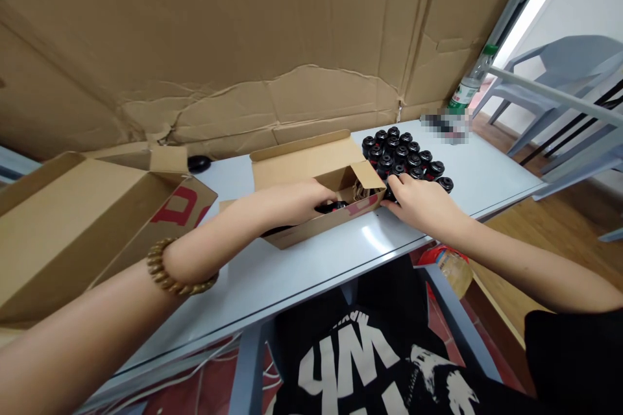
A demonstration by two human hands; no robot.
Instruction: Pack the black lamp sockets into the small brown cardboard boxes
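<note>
My left hand (pixel 311 201) reaches down into a narrow open cardboard box (pixel 311 231). Its fingers are closed around a black canister (pixel 335 206) that lies low in the box, and the box wall and the hand itself hide part of it. At the right end of the box, my right hand (pixel 418 198) has thumb and index finger closed on another black canister (pixel 389 193), largely covered by the fingers. Several upright black canisters (pixel 400 153) with ringed tops and touches of red stand in close rows just behind that hand.
A larger open cardboard box (pixel 121 233) with red print stands at the left. A black rounded object (pixel 198 163) lies behind it. A green-capped bottle (pixel 464 92) is at the table's far right. A tall cardboard sheet (pixel 272 32) backs the white table (pixel 233 285).
</note>
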